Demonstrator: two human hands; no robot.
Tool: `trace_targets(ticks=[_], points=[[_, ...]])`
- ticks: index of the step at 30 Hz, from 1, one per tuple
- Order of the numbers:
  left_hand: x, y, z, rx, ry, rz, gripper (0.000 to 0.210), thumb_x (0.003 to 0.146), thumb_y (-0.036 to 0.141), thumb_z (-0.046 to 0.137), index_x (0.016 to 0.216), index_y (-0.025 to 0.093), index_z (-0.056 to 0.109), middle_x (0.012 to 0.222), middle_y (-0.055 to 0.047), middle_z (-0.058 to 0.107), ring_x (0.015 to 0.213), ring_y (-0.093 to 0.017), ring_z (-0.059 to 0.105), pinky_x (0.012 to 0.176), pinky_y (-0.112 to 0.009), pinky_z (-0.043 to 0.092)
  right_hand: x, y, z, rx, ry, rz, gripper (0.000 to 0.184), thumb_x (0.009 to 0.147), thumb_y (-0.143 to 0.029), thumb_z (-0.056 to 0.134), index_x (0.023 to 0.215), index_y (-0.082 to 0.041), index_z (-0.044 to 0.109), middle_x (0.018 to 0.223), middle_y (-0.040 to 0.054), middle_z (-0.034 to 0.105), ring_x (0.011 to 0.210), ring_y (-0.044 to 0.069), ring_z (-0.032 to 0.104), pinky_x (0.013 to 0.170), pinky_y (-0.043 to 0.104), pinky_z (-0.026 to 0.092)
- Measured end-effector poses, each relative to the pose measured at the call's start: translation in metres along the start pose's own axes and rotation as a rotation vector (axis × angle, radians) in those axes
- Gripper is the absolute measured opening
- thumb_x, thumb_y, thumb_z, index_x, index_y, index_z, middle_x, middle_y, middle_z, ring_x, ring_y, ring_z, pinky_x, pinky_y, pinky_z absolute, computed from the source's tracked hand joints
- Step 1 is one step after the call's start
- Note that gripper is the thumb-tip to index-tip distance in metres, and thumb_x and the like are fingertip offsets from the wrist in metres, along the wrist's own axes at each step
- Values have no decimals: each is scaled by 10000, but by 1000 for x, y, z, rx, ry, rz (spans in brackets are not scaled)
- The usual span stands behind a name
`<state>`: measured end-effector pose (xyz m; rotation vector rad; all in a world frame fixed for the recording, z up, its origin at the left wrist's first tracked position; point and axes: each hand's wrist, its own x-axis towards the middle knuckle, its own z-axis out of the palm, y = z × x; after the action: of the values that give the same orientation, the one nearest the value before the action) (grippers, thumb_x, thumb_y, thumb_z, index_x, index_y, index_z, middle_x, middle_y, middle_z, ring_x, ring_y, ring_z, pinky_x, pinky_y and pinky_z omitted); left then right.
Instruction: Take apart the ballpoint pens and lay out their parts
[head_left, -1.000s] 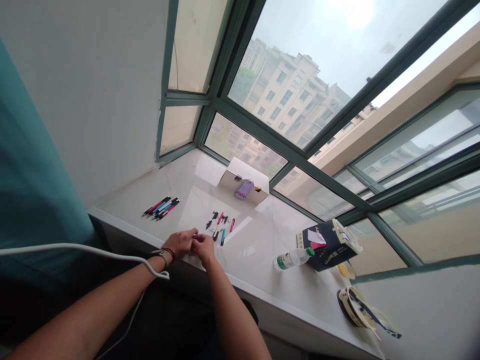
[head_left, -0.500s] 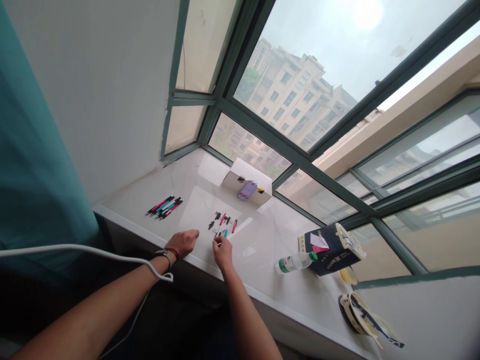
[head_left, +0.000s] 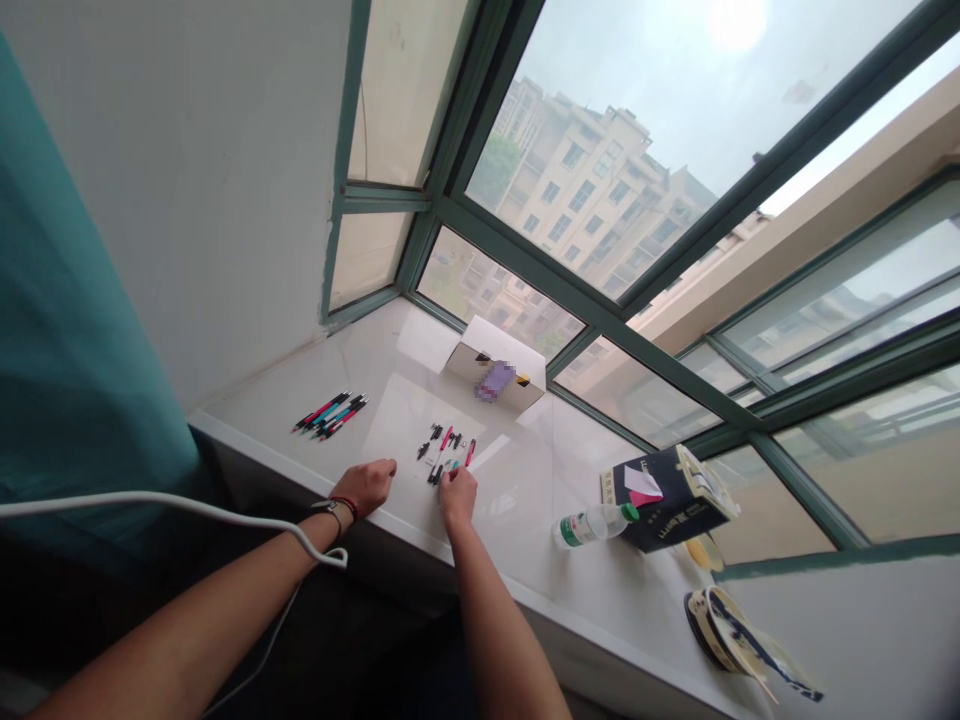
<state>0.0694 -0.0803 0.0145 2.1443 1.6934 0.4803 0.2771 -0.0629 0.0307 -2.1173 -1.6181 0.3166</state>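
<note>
My left hand (head_left: 369, 486) rests near the front edge of the white sill, fingers curled closed; whatever may be inside is hidden. To its right, my right hand (head_left: 459, 496) is low over the small pen parts, thumb and fingers pinched together. A small dark bit shows at its fingertips, too small to name. Just beyond them lie a teal pen piece (head_left: 454, 464), a pink pen barrel (head_left: 470, 453) and another pink barrel (head_left: 447, 438). Several small black pieces (head_left: 423, 450) lie around these. A bunch of pens (head_left: 330, 415) in pink, teal and black lies farther left.
An open white box (head_left: 461, 366) with a blurred purple patch stands by the window. On the right are a water bottle (head_left: 592, 526) lying on its side, a dark carton (head_left: 660, 500) and a paper bowl (head_left: 716, 630). A white cable (head_left: 187, 500) crosses above my left forearm.
My right hand has moved slightly right and up, uncovering black pieces at its left. My left hand stays almost where it was.
</note>
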Motion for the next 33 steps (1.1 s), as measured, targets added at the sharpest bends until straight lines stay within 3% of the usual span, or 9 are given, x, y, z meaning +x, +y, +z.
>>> trace_targets(ticks=[4, 8, 25, 30, 33], points=[[0, 1, -1, 21, -2, 2, 226, 894, 245, 364, 933, 243, 587, 890, -52, 681, 788, -207, 638, 665, -302, 390, -6, 9, 0, 43, 38, -83, 165, 863, -254, 532, 762, -177, 636, 820, 105, 687, 780, 221, 623, 718, 279, 396], [0, 2, -2, 26, -3, -2, 225, 893, 248, 365, 927, 241, 588, 887, -52, 679, 788, -207, 637, 667, -302, 392, -13, 22, -3, 65, 116, -46, 177, 880, -247, 494, 798, -170, 629, 815, 106, 673, 778, 220, 610, 734, 285, 398], [-1, 4, -6, 25, -10, -19, 223, 891, 245, 370, 926, 243, 590, 895, -50, 675, 787, -202, 634, 675, -302, 396, -16, 36, -5, 200, 46, -101, 215, 827, -262, 555, 916, -143, 710, 927, 121, 640, 830, 207, 617, 826, 290, 469], [-1, 4, -5, 33, -16, -15, 242, 894, 245, 359, 938, 245, 597, 906, -57, 679, 806, -221, 641, 690, -314, 415, -21, 37, -5, 282, 51, -92, 254, 842, -259, 530, 984, -137, 702, 960, 115, 618, 790, 188, 614, 782, 283, 486], [-1, 3, -4, 6, -15, -17, 281, 895, 235, 357, 1068, 256, 577, 982, -59, 689, 830, -226, 650, 701, -317, 427, -29, 31, -7, 305, 70, -127, 262, 868, -252, 502, 1028, -145, 679, 985, 104, 614, 732, 162, 599, 752, 275, 484]])
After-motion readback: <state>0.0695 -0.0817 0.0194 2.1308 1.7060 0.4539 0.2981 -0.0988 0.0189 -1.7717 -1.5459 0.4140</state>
